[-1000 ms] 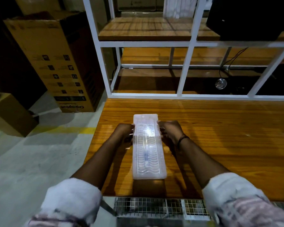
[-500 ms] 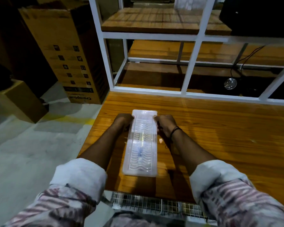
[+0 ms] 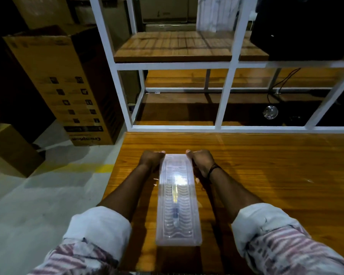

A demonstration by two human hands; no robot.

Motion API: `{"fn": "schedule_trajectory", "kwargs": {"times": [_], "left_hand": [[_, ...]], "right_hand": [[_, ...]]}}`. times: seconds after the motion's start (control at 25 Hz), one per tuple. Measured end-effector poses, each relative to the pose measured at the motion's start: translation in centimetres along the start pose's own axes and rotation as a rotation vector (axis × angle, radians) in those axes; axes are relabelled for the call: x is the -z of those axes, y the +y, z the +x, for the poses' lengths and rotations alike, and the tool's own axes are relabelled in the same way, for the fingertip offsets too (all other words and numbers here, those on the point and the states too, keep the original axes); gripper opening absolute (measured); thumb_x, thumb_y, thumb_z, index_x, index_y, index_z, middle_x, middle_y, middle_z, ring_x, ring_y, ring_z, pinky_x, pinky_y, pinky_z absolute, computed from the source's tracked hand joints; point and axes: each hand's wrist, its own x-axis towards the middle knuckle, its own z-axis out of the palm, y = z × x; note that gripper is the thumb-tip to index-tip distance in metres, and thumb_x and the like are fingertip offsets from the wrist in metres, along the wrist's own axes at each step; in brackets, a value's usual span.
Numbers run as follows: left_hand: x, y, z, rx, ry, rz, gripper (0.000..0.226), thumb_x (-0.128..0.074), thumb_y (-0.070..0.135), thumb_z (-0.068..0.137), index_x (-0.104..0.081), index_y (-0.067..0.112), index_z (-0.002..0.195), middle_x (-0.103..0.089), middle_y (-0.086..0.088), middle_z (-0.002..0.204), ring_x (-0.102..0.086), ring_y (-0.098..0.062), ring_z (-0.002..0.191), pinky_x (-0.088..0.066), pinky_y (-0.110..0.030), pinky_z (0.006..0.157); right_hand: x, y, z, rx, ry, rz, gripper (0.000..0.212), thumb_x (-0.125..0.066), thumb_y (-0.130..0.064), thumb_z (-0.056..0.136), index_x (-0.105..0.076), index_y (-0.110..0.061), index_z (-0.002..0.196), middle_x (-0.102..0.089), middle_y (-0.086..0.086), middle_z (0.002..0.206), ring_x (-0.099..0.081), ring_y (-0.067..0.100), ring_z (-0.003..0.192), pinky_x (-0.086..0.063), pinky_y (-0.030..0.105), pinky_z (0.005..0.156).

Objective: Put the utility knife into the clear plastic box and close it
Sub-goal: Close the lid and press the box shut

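Note:
A long clear plastic box (image 3: 177,231) lies lengthwise on the wooden table (image 3: 266,175), its ribbed lid down on top. Through the lid I see the utility knife (image 3: 175,205) lying along the middle, yellowish at the far end and dark nearer me. My left hand (image 3: 150,158) grips the far left corner of the box. My right hand (image 3: 202,159) grips the far right corner, a dark band on its wrist. Both hands have fingers curled against the box's sides.
A white metal frame (image 3: 173,127) with wooden shelves stands along the table's far edge. A tall cardboard box (image 3: 68,92) and a smaller one (image 3: 10,149) stand on the floor to the left. A small glass ball (image 3: 270,112) and black cable lie behind the frame.
Both hands have slid along the box's sides from its middle to its far end. The view has shifted; the box stays on the table.

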Motion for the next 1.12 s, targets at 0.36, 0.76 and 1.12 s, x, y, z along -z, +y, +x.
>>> {"fn": "schedule_trajectory", "kwargs": {"times": [0.36, 0.76, 1.12], "left_hand": [[-0.1, -1.0, 1.2, 0.013, -0.076, -0.016, 0.036, -0.069, 0.038, 0.092, -0.067, 0.006, 0.077, -0.069, -0.014, 0.076, -0.066, -0.031, 0.066, -0.057, -0.044, 0.070], [1.4, -2.1, -2.9, 0.030, -0.077, -0.071, 0.033, -0.070, 0.042, 0.091, -0.067, 0.010, 0.081, -0.069, -0.014, 0.078, -0.065, -0.029, 0.066, -0.055, -0.037, 0.058], [3.1, -6.6, -10.6, 0.082, -0.181, -0.226, 0.021, -0.068, 0.012, 0.094, -0.063, 0.004, 0.075, -0.066, -0.018, 0.068, -0.061, -0.020, 0.040, -0.047, -0.022, 0.040]], "right_hand": [[-0.8, 0.4, 1.5, -0.052, 0.000, 0.055, 0.026, -0.070, -0.026, 0.094, -0.069, -0.002, 0.083, -0.073, 0.015, 0.082, -0.072, 0.033, 0.075, -0.056, 0.041, 0.068], [-0.1, 2.1, -3.4, 0.003, 0.005, 0.161, 0.041, -0.071, -0.031, 0.093, -0.073, 0.010, 0.090, -0.065, 0.019, 0.075, -0.059, 0.026, 0.060, -0.044, 0.031, 0.053], [2.6, 6.9, -10.1, -0.035, -0.172, 0.238, 0.025, -0.071, -0.013, 0.092, -0.074, -0.006, 0.069, -0.071, 0.026, 0.076, -0.067, 0.029, 0.057, -0.051, 0.031, 0.048]]}}
